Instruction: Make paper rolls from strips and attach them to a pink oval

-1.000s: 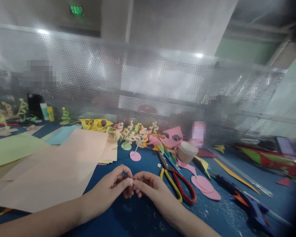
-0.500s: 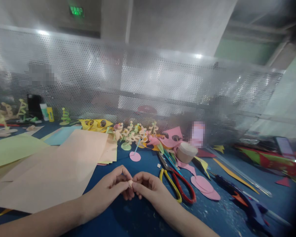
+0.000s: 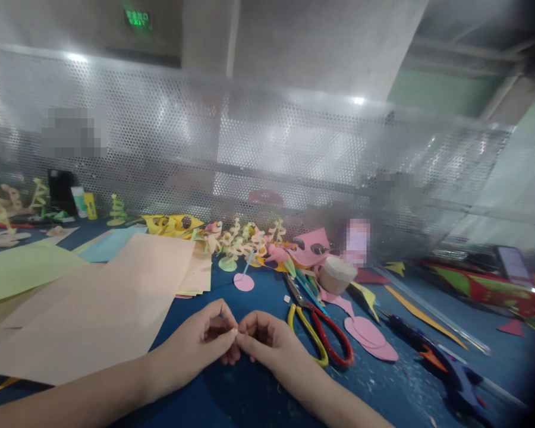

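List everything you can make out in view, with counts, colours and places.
Blue tabletop: one, foreground
Perforated metal screen: silver, behind
Lit exit sign: one, green, upper left
Large paper sheets: several, peach, green, blue, left
Curled paper pieces: many, mixed colours, centre back
Round paper disc: one, pink, centre
Metal scissors: one, red-yellow handles, right of centre
Round tub: one, whitish, behind scissors
Plastic glue gun: one, blue, right
Left hand, right hand: pinching tiny pale piece

the head-worn camera looks forward and down across the table [image 3: 245, 401]
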Demonstrator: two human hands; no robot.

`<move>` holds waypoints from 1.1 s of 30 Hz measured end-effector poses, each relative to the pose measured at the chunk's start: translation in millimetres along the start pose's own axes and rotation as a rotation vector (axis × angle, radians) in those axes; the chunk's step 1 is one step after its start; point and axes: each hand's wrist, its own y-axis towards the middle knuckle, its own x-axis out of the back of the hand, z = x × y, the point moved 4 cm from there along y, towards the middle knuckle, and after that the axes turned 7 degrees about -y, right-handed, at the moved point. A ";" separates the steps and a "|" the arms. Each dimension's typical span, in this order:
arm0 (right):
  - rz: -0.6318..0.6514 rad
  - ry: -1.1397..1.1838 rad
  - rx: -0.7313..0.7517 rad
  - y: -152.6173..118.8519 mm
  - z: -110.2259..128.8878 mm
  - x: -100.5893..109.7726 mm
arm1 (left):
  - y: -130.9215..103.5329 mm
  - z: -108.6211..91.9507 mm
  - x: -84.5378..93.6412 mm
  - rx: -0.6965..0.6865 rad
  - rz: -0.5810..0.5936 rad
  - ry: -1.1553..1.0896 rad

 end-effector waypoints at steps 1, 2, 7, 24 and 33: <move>-0.006 -0.014 0.001 0.3 -0.1 0.7 | -0.1 -0.3 0.3 -0.006 0.001 -0.003; -0.010 -0.025 0.002 0.8 -0.2 1.3 | -0.1 -0.5 0.5 -0.011 0.002 -0.004; -0.036 -0.013 -0.002 3.1 -2.1 3.2 | -0.4 -0.3 1.4 -0.026 -0.002 0.009; -0.246 -0.130 0.170 -3.9 10.1 10.5 | 2.8 -0.7 8.4 0.000 -0.106 0.134; -0.222 -0.182 0.141 -6.7 12.7 9.4 | 1.0 -5.4 4.2 0.040 -0.072 0.045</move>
